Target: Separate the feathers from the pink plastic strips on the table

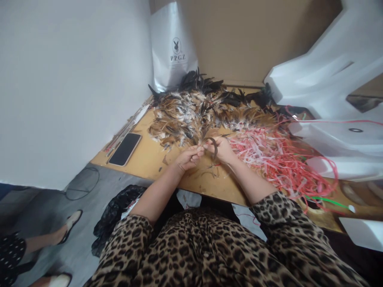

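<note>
My left hand (190, 156) and my right hand (222, 149) meet over the front part of the wooden table, fingertips pinched close together. Between them stands a small bunch of brown feathers (206, 134), its lower ends at my fingertips. A dark curved feather (215, 147) bends down across my right hand. Just beyond lies a large heap of brown, white and black feathers (179, 113). To the right of my right hand spreads a tangled pile of red and pale pink strips (269, 159). A few loose feather bits (212, 172) lie below my hands.
A phone (125, 149) lies at the left of the table (146, 159). A white printed bag (173, 48) stands at the back against the wall. White plastic sheeting (326, 63) and a green strip (329, 201) are on the right. Another person's foot (70, 225) shows at lower left.
</note>
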Demonstrator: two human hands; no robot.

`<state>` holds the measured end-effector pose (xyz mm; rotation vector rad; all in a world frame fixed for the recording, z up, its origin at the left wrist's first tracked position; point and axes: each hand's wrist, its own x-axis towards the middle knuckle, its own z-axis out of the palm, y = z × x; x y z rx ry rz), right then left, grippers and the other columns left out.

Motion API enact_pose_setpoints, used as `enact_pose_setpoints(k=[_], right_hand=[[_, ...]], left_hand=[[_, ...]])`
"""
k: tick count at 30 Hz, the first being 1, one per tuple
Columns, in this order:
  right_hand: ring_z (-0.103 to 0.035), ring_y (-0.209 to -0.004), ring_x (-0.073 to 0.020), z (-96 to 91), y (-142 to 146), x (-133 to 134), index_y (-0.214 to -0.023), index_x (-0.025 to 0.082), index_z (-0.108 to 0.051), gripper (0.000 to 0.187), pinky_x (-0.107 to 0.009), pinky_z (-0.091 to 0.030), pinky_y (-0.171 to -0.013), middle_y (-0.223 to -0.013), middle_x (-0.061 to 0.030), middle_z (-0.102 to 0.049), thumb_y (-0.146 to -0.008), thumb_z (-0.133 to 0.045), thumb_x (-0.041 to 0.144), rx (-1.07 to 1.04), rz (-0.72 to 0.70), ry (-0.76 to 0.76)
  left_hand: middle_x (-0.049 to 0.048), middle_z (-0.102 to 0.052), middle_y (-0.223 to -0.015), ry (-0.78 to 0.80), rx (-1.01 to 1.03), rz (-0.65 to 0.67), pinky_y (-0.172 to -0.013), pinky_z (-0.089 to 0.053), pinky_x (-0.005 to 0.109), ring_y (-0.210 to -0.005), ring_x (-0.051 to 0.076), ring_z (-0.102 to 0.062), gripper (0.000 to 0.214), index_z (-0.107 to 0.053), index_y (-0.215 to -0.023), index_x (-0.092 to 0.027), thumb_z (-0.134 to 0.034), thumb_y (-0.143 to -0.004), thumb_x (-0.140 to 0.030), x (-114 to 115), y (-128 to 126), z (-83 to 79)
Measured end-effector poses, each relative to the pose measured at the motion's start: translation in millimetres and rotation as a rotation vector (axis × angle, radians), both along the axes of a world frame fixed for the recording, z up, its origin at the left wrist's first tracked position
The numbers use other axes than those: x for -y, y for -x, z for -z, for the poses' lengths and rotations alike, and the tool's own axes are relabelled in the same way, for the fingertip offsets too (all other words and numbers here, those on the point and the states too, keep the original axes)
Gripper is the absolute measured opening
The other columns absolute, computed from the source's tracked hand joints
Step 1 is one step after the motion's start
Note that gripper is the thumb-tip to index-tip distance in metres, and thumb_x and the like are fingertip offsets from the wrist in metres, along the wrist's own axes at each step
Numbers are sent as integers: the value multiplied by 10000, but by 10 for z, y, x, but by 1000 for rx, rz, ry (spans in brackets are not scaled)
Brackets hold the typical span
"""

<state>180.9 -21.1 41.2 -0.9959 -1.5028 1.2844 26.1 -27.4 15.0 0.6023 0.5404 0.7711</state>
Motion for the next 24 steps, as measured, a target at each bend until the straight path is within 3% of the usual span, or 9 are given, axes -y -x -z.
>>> enact_pose_setpoints(k=[8,14,18,24], right_hand=[[-474,-562,-106,-22,-32,-17,-580,175,-538,320,-250,-400,-581,-587,6,-551,-566,-710,444,110,91,-93],[-498,-565,-101,36,-109,-63,-629,166,-546,240,-241,-399,-573,-631,-7,-594,-609,-677,366,100,95,-62],[-478,-533,-88,59,-128,-97,-615,156,-547,196,-225,-369,-534,-602,-2,-592,-597,-659,317,138,96,-2],[-407,-479,-63,69,-114,-115,-565,151,-547,168,-208,-313,-480,-536,27,-550,-552,-642,288,192,177,123]], left_hand=[[-53,-406,-562,-4,-48,22,-321,-142,83,-362,-37,-257,168,-590,-751,-98,-682,-673,-215,-30,-4,28],[-16,-533,-557,-296,-411,-109,-382,-280,131,-425,15,-440,281,-615,-721,-99,-710,-636,-349,-51,21,20],[-14,-533,-483,-378,-616,-164,-394,-321,168,-386,44,-451,299,-612,-663,-106,-700,-631,-390,-52,37,23],[-1,-551,-529,-235,-418,-205,-396,-259,155,-432,35,-461,310,-620,-683,-103,-710,-618,-392,-77,50,17]])
